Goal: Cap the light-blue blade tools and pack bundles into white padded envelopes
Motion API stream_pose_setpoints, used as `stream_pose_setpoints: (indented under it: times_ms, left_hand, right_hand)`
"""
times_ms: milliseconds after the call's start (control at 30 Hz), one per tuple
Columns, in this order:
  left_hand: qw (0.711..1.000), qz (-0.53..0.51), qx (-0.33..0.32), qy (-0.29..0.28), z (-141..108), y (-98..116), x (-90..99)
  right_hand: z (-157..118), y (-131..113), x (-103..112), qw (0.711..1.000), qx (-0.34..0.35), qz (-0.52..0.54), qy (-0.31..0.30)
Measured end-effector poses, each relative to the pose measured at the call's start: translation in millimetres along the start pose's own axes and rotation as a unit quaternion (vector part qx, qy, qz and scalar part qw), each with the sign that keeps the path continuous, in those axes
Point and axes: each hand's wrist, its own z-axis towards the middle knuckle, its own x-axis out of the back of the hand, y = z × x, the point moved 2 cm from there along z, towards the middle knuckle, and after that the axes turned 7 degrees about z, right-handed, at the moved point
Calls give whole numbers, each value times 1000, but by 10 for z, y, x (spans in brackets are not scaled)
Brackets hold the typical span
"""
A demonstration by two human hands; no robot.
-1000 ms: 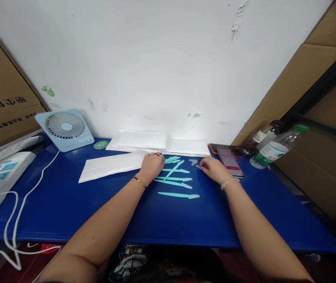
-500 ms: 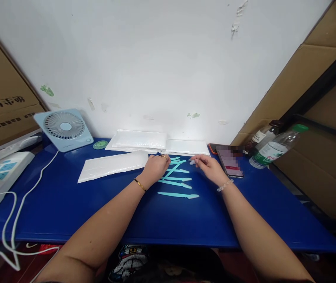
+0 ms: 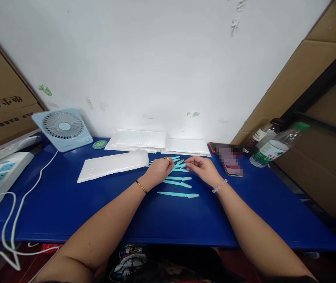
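Note:
Several turquoise eyebrow razors lie on the blue table, the nearest razor (image 3: 175, 194) apart from the others. My left hand (image 3: 159, 171) is closed around the handle of one razor (image 3: 176, 168), whose head points right. Facing it, my right hand (image 3: 203, 169) pinches a small translucent cap at its fingertips, close to that razor's head. Whether cap and head touch I cannot tell. More razors lie beneath and between the hands, partly covered by my left hand.
A white padded envelope (image 3: 113, 167) lies left of my left hand, with stacked white envelopes (image 3: 138, 139) along the wall. A blue fan (image 3: 64, 127) and a white power strip (image 3: 11, 169) are at left. A phone (image 3: 232, 167) and plastic bottle (image 3: 271, 151) are at right.
My right hand has moved left with the cap, closer to my left hand. My left hand has shifted slightly right, bringing the razor's head near the cap.

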Motion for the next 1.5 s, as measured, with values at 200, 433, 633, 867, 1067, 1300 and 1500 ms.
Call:
stream_pose_setpoints:
  times_ms: [200,433,633,867,1067,1300,1500]
  left_hand:
    - [1000,-8,1,-13,20,-101,-42]
    - [989,135,46,44,76,-296,-97]
    - [989,140,50,24,105,-306,-85]
    - [985,164,53,21,109,-300,-81]
    - [992,107,37,52,88,-240,-27]
    - [998,38,3,43,51,-166,-13]
    - [998,37,1,41,52,-145,-24]
  right_hand:
    - [-6,22,242,994,4,-107,17]
    - [-14,211,744,911,-30,-409,53]
    - [26,263,605,875,-48,-481,14]
    - [57,187,363,862,-8,-506,19]
    - [15,87,322,959,3,-277,68]
    - [-5,-8,180,994,26,-78,71]
    - [23,46,149,992,-20,35,121]
